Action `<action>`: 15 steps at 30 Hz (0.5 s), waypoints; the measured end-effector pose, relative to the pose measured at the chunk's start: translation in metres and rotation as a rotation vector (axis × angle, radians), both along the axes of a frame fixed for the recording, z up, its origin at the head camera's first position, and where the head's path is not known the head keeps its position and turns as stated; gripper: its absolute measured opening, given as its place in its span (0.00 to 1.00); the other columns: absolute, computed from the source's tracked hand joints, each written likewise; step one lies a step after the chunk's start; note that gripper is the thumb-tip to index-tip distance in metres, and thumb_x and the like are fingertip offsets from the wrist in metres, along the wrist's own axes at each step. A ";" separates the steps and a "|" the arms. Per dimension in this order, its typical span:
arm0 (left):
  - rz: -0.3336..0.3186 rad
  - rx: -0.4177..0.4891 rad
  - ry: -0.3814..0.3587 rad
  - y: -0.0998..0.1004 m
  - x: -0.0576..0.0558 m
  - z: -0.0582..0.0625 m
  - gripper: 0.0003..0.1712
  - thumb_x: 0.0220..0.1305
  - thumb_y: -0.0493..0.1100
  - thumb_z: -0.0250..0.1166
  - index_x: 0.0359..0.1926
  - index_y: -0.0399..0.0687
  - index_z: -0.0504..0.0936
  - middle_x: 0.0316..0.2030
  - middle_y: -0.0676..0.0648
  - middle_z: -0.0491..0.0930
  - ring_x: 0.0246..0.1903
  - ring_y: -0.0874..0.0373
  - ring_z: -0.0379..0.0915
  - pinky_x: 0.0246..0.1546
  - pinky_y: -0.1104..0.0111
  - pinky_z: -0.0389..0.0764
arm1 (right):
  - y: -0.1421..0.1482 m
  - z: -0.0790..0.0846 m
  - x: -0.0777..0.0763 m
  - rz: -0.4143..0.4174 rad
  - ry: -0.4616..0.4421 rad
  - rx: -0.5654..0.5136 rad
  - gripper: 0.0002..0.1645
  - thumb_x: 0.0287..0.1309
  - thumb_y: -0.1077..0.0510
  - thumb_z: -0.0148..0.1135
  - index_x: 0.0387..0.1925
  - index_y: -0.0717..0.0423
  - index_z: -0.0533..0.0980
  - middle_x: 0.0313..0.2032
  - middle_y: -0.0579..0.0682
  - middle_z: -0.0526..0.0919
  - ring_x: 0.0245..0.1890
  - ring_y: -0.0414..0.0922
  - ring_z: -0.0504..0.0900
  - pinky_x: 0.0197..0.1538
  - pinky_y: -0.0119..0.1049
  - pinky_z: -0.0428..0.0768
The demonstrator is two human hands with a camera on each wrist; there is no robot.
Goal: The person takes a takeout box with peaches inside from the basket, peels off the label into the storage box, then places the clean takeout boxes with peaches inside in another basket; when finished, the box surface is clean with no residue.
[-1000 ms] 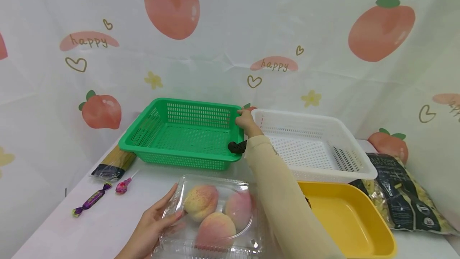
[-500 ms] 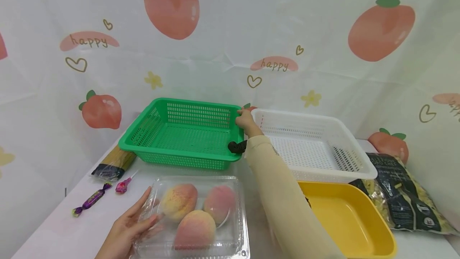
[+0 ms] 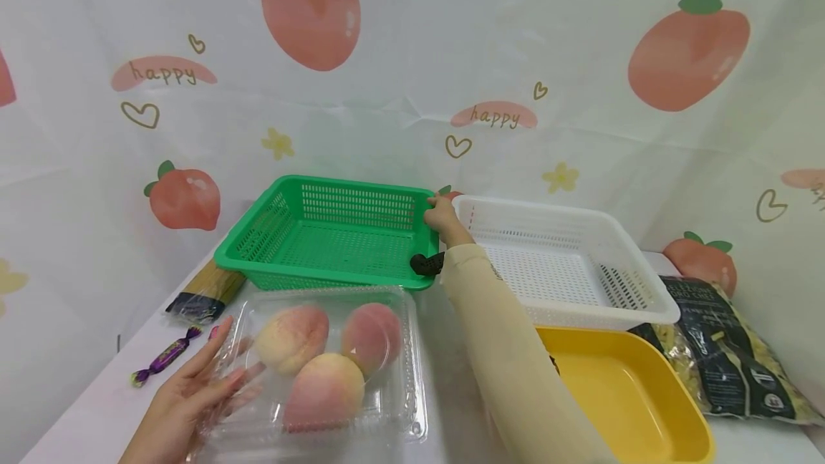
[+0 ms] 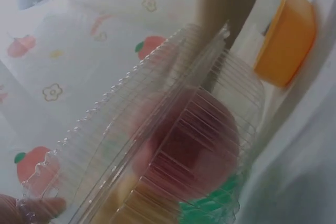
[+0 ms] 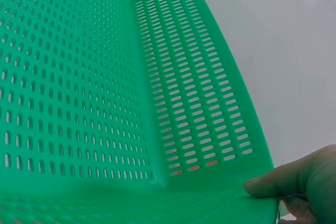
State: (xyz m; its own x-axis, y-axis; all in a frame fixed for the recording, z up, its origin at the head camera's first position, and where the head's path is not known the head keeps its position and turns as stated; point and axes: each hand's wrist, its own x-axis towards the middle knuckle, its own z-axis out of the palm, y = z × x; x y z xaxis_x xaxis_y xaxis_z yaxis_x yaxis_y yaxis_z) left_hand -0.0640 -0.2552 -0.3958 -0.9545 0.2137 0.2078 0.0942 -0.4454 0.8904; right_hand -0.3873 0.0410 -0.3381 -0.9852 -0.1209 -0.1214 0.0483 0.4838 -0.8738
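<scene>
My left hand [image 3: 177, 410] grips the left side of a clear plastic clamshell box [image 3: 412, 378], which holds three peaches [image 3: 325, 392]. In the left wrist view the box [image 4: 89, 145] is tilted, with a finger or thumb [image 4: 47, 208] at its lower left edge. At the back, my right hand [image 3: 445, 219] pinches the right rim of a green plastic basket [image 3: 322, 276] near its far corner. The right wrist view has the thumb on that rim, and the basket [image 5: 149, 195] shows slotted walls. The box overlaps the basket's front edge in the head view; whether they touch I cannot tell.
A white basket [image 3: 621, 263] stands right of the green one, with a yellow tray [image 3: 619, 385] before it. A dark pasta bag [image 3: 728, 349] lies far right. Noodles [image 3: 206, 292], a purple candy [image 3: 166, 356] and a partly covered lollipop [image 3: 214, 333] are left.
My left hand has moved the box of peaches leftward and farther up toward the green basket, now covering most of the lollipop. My right hand stays on the basket rim.
</scene>
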 end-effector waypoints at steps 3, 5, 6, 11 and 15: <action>-0.043 0.077 0.029 -0.004 -0.003 0.008 0.38 0.69 0.24 0.37 0.72 0.64 0.50 0.59 0.58 0.74 0.53 0.54 0.76 0.48 0.64 0.79 | 0.000 0.001 0.001 0.005 0.006 0.002 0.36 0.59 0.74 0.39 0.70 0.56 0.54 0.74 0.46 0.41 0.39 0.45 0.72 0.22 0.32 0.56; -0.055 0.105 0.042 -0.005 -0.006 0.014 0.39 0.69 0.23 0.36 0.72 0.63 0.49 0.59 0.57 0.73 0.54 0.54 0.75 0.49 0.63 0.78 | 0.001 0.001 0.002 0.005 0.011 0.001 0.36 0.59 0.74 0.39 0.70 0.57 0.54 0.74 0.46 0.41 0.52 0.45 0.71 0.23 0.33 0.57; -0.050 0.105 0.044 -0.005 -0.007 0.017 0.39 0.69 0.23 0.36 0.72 0.63 0.48 0.59 0.56 0.73 0.54 0.54 0.75 0.49 0.63 0.78 | 0.001 0.001 0.002 0.007 0.011 -0.002 0.36 0.59 0.75 0.39 0.70 0.57 0.54 0.74 0.46 0.41 0.57 0.46 0.69 0.24 0.34 0.57; 0.004 0.104 0.025 -0.007 -0.019 0.035 0.39 0.69 0.24 0.38 0.72 0.63 0.49 0.58 0.56 0.74 0.53 0.54 0.77 0.46 0.63 0.79 | 0.001 0.002 0.004 0.015 0.016 -0.005 0.36 0.59 0.75 0.39 0.70 0.58 0.54 0.74 0.48 0.41 0.70 0.47 0.51 0.30 0.35 0.59; 0.057 0.083 0.016 -0.008 -0.037 0.051 0.38 0.68 0.24 0.42 0.72 0.62 0.52 0.57 0.58 0.75 0.49 0.54 0.79 0.43 0.64 0.80 | 0.001 0.002 0.003 0.014 0.017 -0.008 0.36 0.58 0.75 0.39 0.70 0.58 0.54 0.74 0.48 0.41 0.70 0.47 0.51 0.28 0.35 0.58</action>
